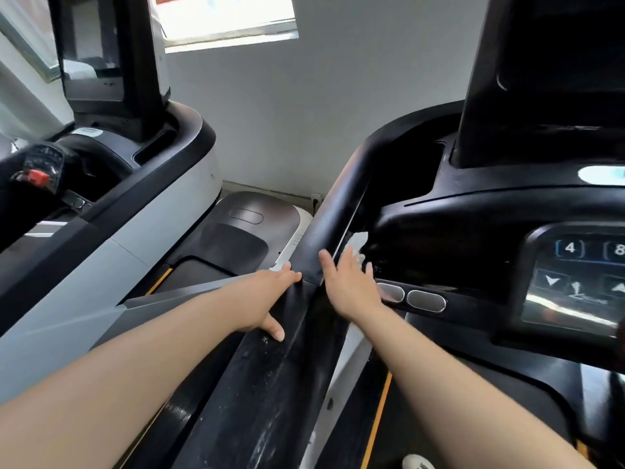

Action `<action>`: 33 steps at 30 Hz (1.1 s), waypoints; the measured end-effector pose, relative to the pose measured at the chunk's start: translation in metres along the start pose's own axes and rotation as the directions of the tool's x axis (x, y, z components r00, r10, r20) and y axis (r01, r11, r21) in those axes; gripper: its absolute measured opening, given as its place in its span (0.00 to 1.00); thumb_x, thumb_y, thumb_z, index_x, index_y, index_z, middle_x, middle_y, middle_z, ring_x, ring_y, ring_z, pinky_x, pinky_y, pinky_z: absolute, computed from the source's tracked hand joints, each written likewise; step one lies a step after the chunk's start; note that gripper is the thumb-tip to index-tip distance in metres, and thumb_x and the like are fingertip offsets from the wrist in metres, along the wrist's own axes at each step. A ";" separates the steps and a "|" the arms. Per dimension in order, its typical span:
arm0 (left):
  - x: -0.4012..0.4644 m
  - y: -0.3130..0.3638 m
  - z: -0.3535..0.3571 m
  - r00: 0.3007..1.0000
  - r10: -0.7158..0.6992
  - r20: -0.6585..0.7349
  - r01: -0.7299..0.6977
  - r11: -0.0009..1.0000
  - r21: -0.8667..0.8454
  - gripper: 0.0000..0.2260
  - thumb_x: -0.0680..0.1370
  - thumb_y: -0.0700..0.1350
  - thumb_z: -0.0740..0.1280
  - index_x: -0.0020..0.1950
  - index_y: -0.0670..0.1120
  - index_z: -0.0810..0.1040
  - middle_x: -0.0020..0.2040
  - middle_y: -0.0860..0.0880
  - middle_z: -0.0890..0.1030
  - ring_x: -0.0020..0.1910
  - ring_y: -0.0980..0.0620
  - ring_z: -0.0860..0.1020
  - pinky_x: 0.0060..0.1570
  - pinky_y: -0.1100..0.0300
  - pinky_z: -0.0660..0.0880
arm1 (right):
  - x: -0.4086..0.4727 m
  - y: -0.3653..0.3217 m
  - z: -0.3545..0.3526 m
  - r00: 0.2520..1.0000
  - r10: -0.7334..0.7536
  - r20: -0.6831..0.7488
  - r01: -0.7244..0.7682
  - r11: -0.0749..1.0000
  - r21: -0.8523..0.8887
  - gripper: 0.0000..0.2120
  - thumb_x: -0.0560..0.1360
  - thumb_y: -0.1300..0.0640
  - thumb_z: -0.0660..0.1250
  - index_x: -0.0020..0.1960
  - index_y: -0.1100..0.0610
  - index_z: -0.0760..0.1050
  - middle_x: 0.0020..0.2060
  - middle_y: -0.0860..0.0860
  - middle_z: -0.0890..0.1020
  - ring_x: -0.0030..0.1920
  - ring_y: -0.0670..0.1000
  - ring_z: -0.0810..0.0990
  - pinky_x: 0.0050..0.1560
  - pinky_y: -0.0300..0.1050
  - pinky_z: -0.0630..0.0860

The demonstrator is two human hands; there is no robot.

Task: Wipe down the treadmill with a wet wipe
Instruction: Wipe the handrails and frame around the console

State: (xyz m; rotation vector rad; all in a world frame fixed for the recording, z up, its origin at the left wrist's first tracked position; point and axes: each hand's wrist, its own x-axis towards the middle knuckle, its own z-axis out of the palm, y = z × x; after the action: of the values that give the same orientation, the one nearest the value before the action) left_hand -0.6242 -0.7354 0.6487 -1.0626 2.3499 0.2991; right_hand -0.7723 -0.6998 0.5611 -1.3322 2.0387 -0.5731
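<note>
head view, and we start at the far left, where a second treadmill (111,211) stands beside ours, its grey and black side panel running toward the wall, a small red safety clip (38,177) on its dark console and a tall black upright above it. past that, low against the grey wall, we see the rounded dark motor cover (250,228) of that neighbouring machine, and a bright window (226,18) high above it. moving right, our left hand (267,299) rests flat on the black side rail (270,367) of the treadmill (456,211) we are cleaning, fingers spread and extended forward, thumb pressed down on the rail's dusty, streaked surface; it grips nothing. just beside it, the rail rises into a thick black handlebar (341,198) that curves up toward the console. our right hand (348,282) lies against the inner edge of that handlebar, palm down and fingers stretched forward, pressing the wet wipe (356,245) into the gap between the handlebar and the console body; the white wipe shows crumpled just beyond the fingertips, and we cannot tell whether the fingers curl around it or only push it. right of the hand sit two oval metal sensor pads (411,297), then a glossy keypad (581,275) with lit numbers and arrow keys. above it rises the black screen housing (548,79). a white shoe (417,463) peeks in at the bottom edge.
</note>
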 end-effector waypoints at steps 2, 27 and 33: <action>-0.001 0.002 -0.001 1.000 0.004 -0.002 -0.004 1.000 0.002 0.47 0.69 0.50 0.76 0.78 0.49 0.47 0.78 0.49 0.46 0.75 0.50 0.56 0.66 0.61 0.59 | 0.017 -0.004 -0.016 0.997 0.081 0.008 -0.081 0.988 0.129 0.36 0.79 0.39 0.40 0.77 0.62 0.47 0.75 0.62 0.52 0.75 0.60 0.49 0.73 0.55 0.45; 0.001 0.004 -0.003 0.999 -0.028 0.016 0.027 1.000 0.013 0.47 0.67 0.50 0.77 0.77 0.48 0.50 0.77 0.49 0.53 0.73 0.51 0.61 0.66 0.60 0.63 | 0.060 0.007 -0.141 0.949 -0.030 0.313 0.208 0.807 -0.553 0.08 0.70 0.54 0.72 0.48 0.54 0.82 0.42 0.53 0.82 0.44 0.52 0.79 0.42 0.39 0.72; 0.005 0.000 0.003 1.000 -0.023 0.011 0.023 0.999 0.029 0.49 0.66 0.52 0.77 0.77 0.47 0.50 0.75 0.47 0.54 0.72 0.49 0.61 0.67 0.58 0.63 | 0.077 0.007 -0.104 0.953 -0.175 -0.248 0.117 0.965 -0.233 0.12 0.73 0.64 0.63 0.55 0.62 0.78 0.53 0.60 0.77 0.54 0.61 0.76 0.51 0.48 0.71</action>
State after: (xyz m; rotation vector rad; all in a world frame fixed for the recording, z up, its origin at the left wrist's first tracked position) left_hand -0.6258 -0.7373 0.6432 -1.0713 2.3237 0.2610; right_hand -0.8725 -0.7657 0.6093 -1.6200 2.2848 -0.6399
